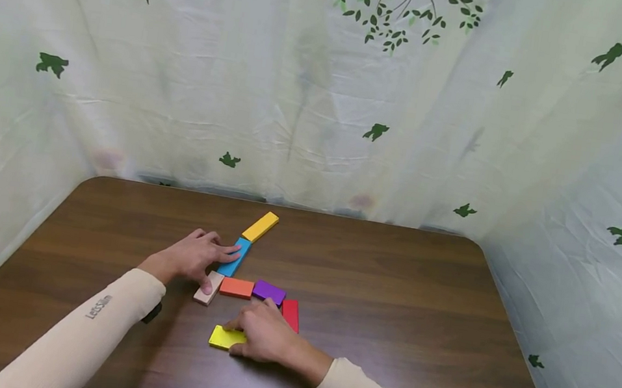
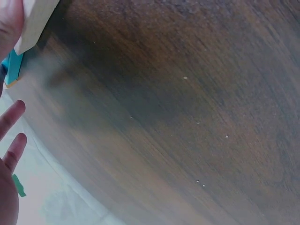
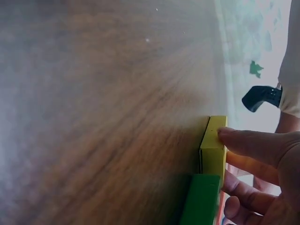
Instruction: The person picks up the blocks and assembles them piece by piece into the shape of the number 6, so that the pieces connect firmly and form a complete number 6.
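In the head view, my left hand [image 1: 197, 258] lies over the left side of a bent row of flat blocks. Its thumb touches a pale wooden block [image 1: 203, 294], while a finger rests on the blue block [image 1: 236, 256]. Closer to me, my right hand [image 1: 269, 334] pinches a yellow block [image 1: 224, 338] flat on the table between thumb and fingers. The right wrist view shows a green block [image 3: 201, 199] against the end of that yellow block; in the head view my right hand hides it.
An orange-yellow block [image 1: 261, 227] extends the row toward the back. Orange [image 1: 236, 288], purple [image 1: 270, 292] and red [image 1: 290, 316] blocks continue it rightward. All lie on a brown wooden table [image 1: 392, 296], with a leaf-print curtain [image 1: 301, 88] hanging behind and at the sides.
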Demonstrator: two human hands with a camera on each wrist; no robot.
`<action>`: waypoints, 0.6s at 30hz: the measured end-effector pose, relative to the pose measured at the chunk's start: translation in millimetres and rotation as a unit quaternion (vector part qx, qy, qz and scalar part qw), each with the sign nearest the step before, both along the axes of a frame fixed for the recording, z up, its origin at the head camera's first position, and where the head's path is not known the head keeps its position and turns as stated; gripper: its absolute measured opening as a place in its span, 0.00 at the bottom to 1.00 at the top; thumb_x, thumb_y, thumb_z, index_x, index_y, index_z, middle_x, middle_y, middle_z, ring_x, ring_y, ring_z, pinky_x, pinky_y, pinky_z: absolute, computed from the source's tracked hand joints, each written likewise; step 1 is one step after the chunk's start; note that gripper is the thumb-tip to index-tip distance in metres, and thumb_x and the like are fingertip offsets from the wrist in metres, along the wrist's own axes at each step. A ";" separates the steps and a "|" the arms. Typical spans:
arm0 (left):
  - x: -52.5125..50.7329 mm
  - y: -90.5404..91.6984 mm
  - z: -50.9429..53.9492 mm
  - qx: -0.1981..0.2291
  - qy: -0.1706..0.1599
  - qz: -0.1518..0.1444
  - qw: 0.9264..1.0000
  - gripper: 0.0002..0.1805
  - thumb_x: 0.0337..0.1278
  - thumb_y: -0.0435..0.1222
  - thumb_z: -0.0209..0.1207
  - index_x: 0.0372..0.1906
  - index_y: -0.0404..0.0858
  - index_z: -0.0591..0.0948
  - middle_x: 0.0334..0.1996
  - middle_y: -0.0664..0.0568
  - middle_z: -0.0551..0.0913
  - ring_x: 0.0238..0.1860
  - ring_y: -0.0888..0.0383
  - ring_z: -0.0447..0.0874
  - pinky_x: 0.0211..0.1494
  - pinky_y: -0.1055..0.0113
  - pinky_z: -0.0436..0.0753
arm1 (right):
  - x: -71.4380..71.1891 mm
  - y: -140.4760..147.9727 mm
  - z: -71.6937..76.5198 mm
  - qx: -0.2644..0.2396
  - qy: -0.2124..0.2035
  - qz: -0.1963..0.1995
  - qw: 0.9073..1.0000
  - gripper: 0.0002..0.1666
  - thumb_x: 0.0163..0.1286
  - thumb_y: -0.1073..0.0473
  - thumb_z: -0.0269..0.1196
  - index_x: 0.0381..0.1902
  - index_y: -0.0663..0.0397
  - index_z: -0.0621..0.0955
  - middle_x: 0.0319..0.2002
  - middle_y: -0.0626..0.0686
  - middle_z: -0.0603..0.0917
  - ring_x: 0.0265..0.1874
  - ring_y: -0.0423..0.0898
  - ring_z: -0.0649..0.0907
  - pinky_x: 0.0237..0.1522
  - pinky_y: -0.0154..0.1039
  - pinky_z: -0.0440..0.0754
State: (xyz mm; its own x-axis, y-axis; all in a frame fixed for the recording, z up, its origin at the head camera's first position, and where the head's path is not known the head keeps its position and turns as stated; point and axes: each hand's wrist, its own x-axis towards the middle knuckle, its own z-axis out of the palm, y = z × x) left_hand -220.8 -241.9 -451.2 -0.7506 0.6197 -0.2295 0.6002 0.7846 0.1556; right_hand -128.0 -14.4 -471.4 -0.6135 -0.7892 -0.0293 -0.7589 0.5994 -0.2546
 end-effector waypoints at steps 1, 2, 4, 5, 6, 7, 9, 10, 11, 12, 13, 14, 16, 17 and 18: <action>-0.3 0.2 -0.3 0.001 -0.002 0.001 1.000 0.53 0.33 0.59 0.70 0.70 0.43 0.68 0.70 0.48 0.66 0.57 0.45 0.65 0.60 0.45 0.61 | -0.8 -0.9 0.1 0.000 0.000 0.000 1.000 0.22 0.56 0.45 0.72 0.50 0.38 0.86 0.33 0.37 0.82 0.34 0.33 0.73 0.36 0.31 0.60; -0.9 0.4 -0.7 0.002 -0.003 0.002 1.000 0.53 0.33 0.59 0.70 0.70 0.43 0.68 0.70 0.49 0.66 0.57 0.45 0.65 0.60 0.46 0.61 | -1.6 -1.8 0.2 -0.001 0.000 0.000 1.000 0.22 0.56 0.45 0.72 0.50 0.38 0.86 0.33 0.37 0.82 0.34 0.33 0.73 0.36 0.31 0.60; -1.7 0.4 -1.3 0.002 0.000 0.000 1.000 0.53 0.33 0.60 0.69 0.70 0.43 0.68 0.70 0.48 0.66 0.56 0.46 0.65 0.59 0.46 0.62 | -3.3 -3.9 0.2 -0.003 -0.002 -0.001 1.000 0.22 0.56 0.45 0.72 0.50 0.38 0.86 0.33 0.37 0.83 0.34 0.33 0.74 0.36 0.31 0.60; -2.1 0.4 -1.5 0.002 -0.001 0.001 1.000 0.53 0.33 0.60 0.69 0.70 0.43 0.68 0.70 0.48 0.66 0.56 0.46 0.65 0.59 0.46 0.62 | -4.2 -5.1 0.1 -0.004 -0.003 -0.001 1.000 0.22 0.56 0.45 0.72 0.50 0.39 0.86 0.34 0.37 0.83 0.34 0.33 0.74 0.36 0.31 0.60; -2.4 0.3 -1.5 0.002 -0.004 0.004 1.000 0.53 0.33 0.59 0.70 0.70 0.44 0.68 0.70 0.49 0.66 0.56 0.46 0.65 0.59 0.46 0.61 | -5.1 -6.4 0.1 -0.004 -0.004 -0.001 1.000 0.22 0.57 0.45 0.72 0.50 0.39 0.86 0.34 0.37 0.83 0.34 0.33 0.74 0.36 0.31 0.60; -2.6 0.2 -1.5 0.002 -0.004 0.005 1.000 0.53 0.33 0.59 0.70 0.70 0.44 0.68 0.70 0.49 0.66 0.56 0.46 0.65 0.59 0.46 0.61 | -6.0 -7.8 0.0 -0.005 -0.005 -0.001 1.000 0.22 0.57 0.45 0.72 0.50 0.39 0.86 0.34 0.38 0.83 0.35 0.34 0.74 0.36 0.31 0.60; -2.3 0.1 -0.8 0.000 0.000 0.002 1.000 0.53 0.32 0.59 0.69 0.70 0.43 0.68 0.70 0.48 0.66 0.56 0.45 0.65 0.59 0.46 0.61 | -7.4 -10.6 0.1 -0.005 -0.009 -0.002 1.000 0.22 0.57 0.45 0.72 0.50 0.39 0.86 0.36 0.38 0.84 0.35 0.34 0.75 0.36 0.31 0.60; -2.2 0.2 -0.5 0.001 -0.002 0.004 1.000 0.53 0.32 0.59 0.70 0.70 0.44 0.68 0.70 0.48 0.66 0.57 0.45 0.65 0.60 0.46 0.61 | -8.0 -12.0 0.3 -0.004 -0.009 -0.002 1.000 0.22 0.57 0.45 0.72 0.50 0.39 0.86 0.36 0.38 0.84 0.36 0.34 0.75 0.36 0.31 0.61; -2.0 0.2 -0.3 -0.001 -0.002 0.004 1.000 0.53 0.32 0.59 0.70 0.70 0.44 0.68 0.70 0.48 0.66 0.57 0.45 0.65 0.60 0.46 0.61 | -8.5 -13.4 0.3 -0.003 -0.010 -0.003 1.000 0.22 0.57 0.45 0.71 0.50 0.39 0.86 0.37 0.38 0.84 0.37 0.35 0.75 0.36 0.31 0.61; -1.9 0.1 -0.2 -0.003 0.000 0.003 1.000 0.53 0.32 0.59 0.70 0.70 0.43 0.68 0.70 0.48 0.66 0.57 0.45 0.65 0.60 0.46 0.61 | -9.1 -14.9 0.3 -0.003 -0.011 -0.004 1.000 0.22 0.57 0.45 0.71 0.50 0.39 0.86 0.37 0.38 0.84 0.37 0.35 0.75 0.37 0.31 0.61; -1.9 0.0 -0.2 -0.004 0.003 0.002 1.000 0.53 0.32 0.60 0.70 0.70 0.43 0.68 0.70 0.48 0.66 0.57 0.45 0.65 0.59 0.46 0.61 | -9.5 -16.3 0.1 -0.004 -0.012 -0.004 1.000 0.22 0.57 0.45 0.71 0.50 0.40 0.86 0.38 0.38 0.84 0.37 0.35 0.76 0.37 0.31 0.62; -1.9 -0.1 -0.2 -0.006 0.006 -0.001 1.000 0.53 0.31 0.60 0.69 0.70 0.43 0.68 0.70 0.48 0.67 0.57 0.45 0.66 0.59 0.46 0.62 | -9.9 -17.6 0.0 -0.005 -0.013 -0.006 1.000 0.22 0.57 0.45 0.72 0.50 0.40 0.86 0.38 0.38 0.84 0.38 0.34 0.76 0.37 0.31 0.62; -2.2 -0.1 0.0 -0.008 0.008 -0.001 1.000 0.54 0.31 0.60 0.69 0.69 0.43 0.69 0.69 0.48 0.67 0.57 0.45 0.66 0.60 0.46 0.61 | -10.8 -20.2 -0.4 -0.008 -0.014 -0.007 1.000 0.22 0.57 0.45 0.72 0.50 0.40 0.86 0.39 0.38 0.84 0.38 0.34 0.76 0.37 0.31 0.62; -2.2 -0.1 0.1 -0.008 0.009 -0.002 1.000 0.54 0.31 0.61 0.69 0.69 0.42 0.69 0.69 0.48 0.68 0.58 0.45 0.66 0.60 0.45 0.61 | -11.1 -21.2 -0.4 -0.010 -0.014 -0.007 1.000 0.22 0.57 0.45 0.72 0.50 0.41 0.86 0.39 0.38 0.84 0.37 0.34 0.76 0.37 0.31 0.62; -2.3 0.0 0.3 -0.008 0.010 -0.003 1.000 0.54 0.30 0.61 0.69 0.69 0.42 0.69 0.69 0.48 0.68 0.58 0.44 0.66 0.60 0.45 0.61 | -11.5 -22.3 -0.7 -0.011 -0.015 -0.008 1.000 0.22 0.57 0.45 0.72 0.50 0.41 0.86 0.39 0.38 0.84 0.37 0.33 0.76 0.36 0.30 0.62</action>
State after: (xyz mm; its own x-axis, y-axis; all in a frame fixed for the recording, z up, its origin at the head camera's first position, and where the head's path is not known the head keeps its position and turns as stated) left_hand -223.2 -241.9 -450.9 -0.7516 0.6203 -0.2242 0.6077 0.7834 0.1304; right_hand -139.5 -36.7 -472.2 -0.6249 -0.7801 -0.0304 -0.7416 0.6053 -0.2893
